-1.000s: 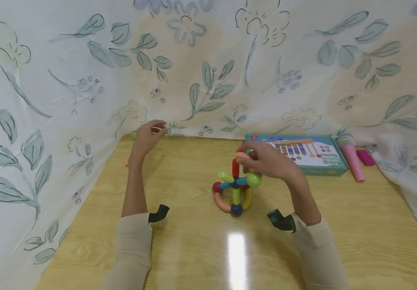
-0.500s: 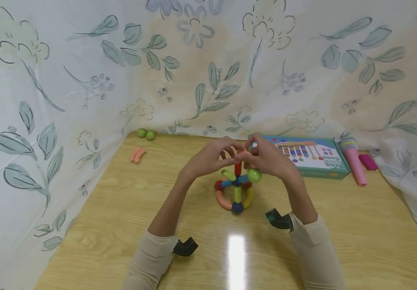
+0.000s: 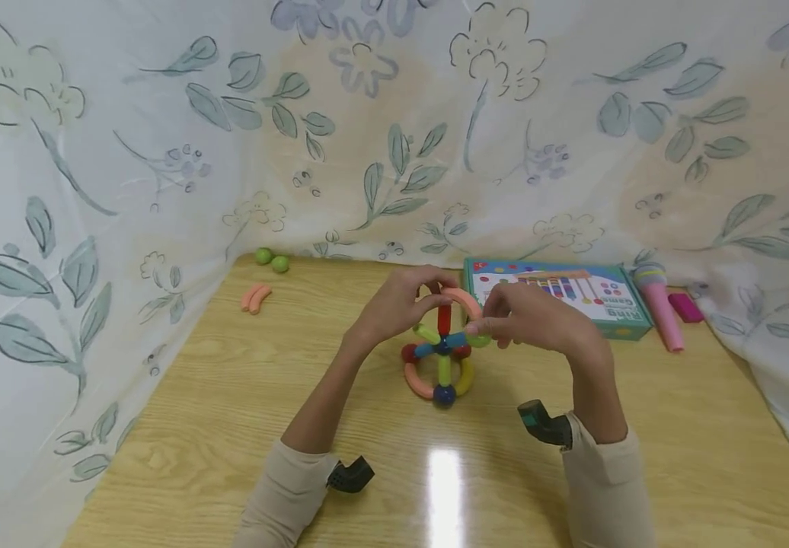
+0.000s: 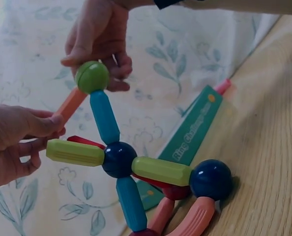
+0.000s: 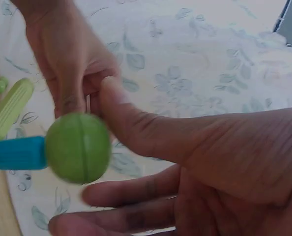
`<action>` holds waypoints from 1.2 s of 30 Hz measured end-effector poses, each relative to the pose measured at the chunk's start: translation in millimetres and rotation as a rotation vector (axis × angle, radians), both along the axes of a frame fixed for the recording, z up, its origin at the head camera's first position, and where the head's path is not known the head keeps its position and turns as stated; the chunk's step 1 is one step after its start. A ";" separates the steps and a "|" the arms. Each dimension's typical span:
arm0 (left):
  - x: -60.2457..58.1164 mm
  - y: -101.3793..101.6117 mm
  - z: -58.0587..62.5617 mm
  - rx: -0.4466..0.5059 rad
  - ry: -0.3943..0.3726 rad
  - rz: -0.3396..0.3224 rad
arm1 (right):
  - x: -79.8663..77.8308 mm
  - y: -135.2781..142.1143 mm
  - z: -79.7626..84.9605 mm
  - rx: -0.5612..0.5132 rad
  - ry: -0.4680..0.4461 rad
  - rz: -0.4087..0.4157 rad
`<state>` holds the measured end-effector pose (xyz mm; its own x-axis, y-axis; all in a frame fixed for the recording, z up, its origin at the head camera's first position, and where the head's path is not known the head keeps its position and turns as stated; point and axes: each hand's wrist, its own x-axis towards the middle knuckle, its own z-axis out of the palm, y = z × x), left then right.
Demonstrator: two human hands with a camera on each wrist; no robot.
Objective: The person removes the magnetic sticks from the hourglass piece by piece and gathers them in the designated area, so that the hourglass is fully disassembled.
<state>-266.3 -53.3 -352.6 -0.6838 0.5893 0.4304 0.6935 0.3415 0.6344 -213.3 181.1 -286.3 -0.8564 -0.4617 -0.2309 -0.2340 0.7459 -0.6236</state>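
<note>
In the head view, my left hand point(image 3: 400, 304) pinches one end of an orange curved rod point(image 3: 464, 298), just above an upright red rod point(image 3: 444, 320). The curved rod runs down toward a green ball point(image 5: 78, 147) on a blue rod point(image 5: 19, 153). My right hand point(image 3: 545, 316) is around that ball, thumb beside it and fingers spread below in the right wrist view; firm contact cannot be made out. These parts belong to a structure of rods and balls on the table, with a navy hub ball point(image 4: 120, 160), light green rods point(image 4: 161, 170) and a lower navy ball point(image 4: 211, 180).
Two green balls point(image 3: 272, 259) and two orange curved rods point(image 3: 256, 298) lie at the table's far left. Behind my right hand lies a teal game box point(image 3: 614, 304), with a pink toy microphone point(image 3: 663, 308) and a magenta block point(image 3: 685, 307) to its right. Patterned cloth hangs behind.
My left hand came from the far left to the curved rod beside my right hand. My right hand has since let go of that rod and shifted down and right to the green ball.
</note>
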 end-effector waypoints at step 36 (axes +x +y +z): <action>-4.8 -61.1 0.6 -0.120 -0.038 0.594 | 16.0 -13.9 6.1 0.063 0.037 0.092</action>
<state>-271.1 -114.4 -352.1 -0.9242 0.1451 0.3534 0.3401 0.7337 0.5883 -197.3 167.2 -280.2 -0.8195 -0.5244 -0.2309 -0.3254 0.7576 -0.5658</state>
